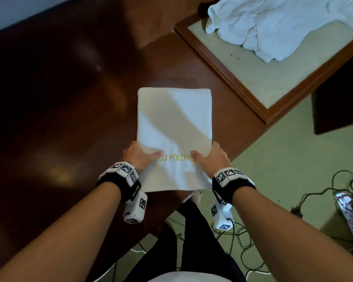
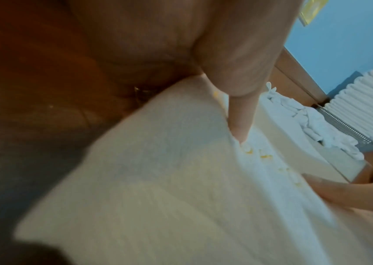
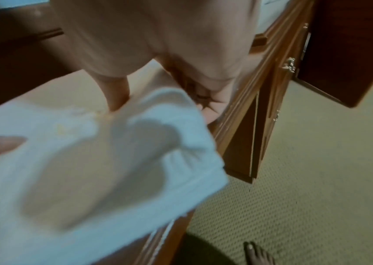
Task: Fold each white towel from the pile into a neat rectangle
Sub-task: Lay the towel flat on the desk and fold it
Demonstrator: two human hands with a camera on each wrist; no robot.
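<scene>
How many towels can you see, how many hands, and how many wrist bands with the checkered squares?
Folded towel on the table: 1
Pile of unfolded towels: 1 heap, too tangled to count singly
Hands: 2, left hand and right hand
Wrist bands: 2, left band, right band
Total: 6

Head view: looks steeply down from above the towel [image 1: 174, 127] on the table [image 1: 59, 98].
Left wrist view: close over the towel's left edge, facing right.
Right wrist view: close over its right edge.
Shared: the towel.
</scene>
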